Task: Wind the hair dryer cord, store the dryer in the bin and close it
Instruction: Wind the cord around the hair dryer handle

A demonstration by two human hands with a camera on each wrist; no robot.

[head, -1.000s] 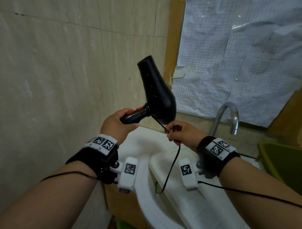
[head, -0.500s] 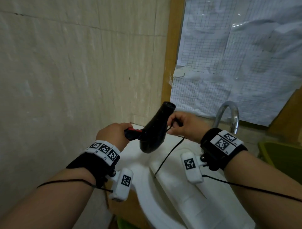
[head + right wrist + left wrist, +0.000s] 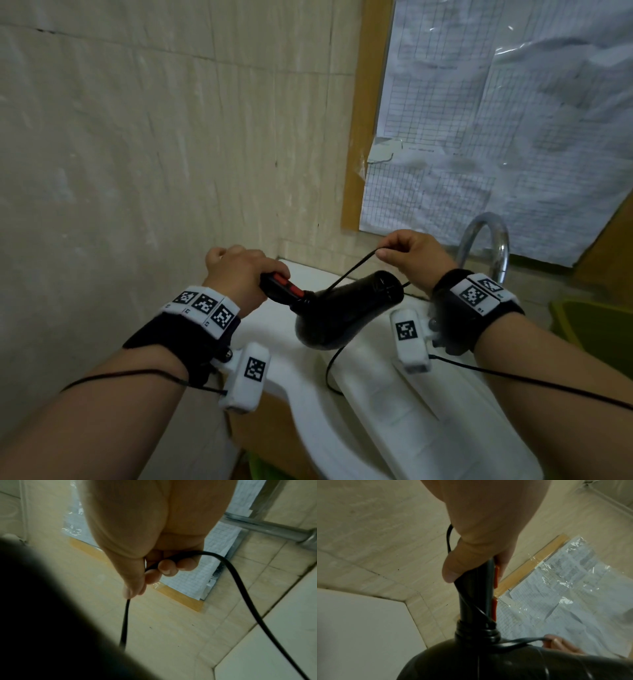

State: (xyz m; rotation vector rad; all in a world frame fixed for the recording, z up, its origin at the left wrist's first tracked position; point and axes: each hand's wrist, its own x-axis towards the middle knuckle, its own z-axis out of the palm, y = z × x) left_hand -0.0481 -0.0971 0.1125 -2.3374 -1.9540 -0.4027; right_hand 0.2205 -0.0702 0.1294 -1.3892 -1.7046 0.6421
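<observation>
A black hair dryer with red switches hangs over the white sink, its barrel lying level and pointing right. My left hand grips its handle. The black cord runs from the handle joint up to my right hand, which pinches it above the barrel; the slack drops from that hand toward the sink. In the left wrist view the cord crosses the dryer body at the neck, with turns round the barrel. A green bin shows at the right edge.
A chrome tap arches just right of my right hand. A white slab lies across the sink. A tiled wall stands close on the left, and a paper-covered window is ahead.
The dryer has swung down from nozzle-up to level over the sink. My right hand has carried the cord up and over the barrel to the right.
</observation>
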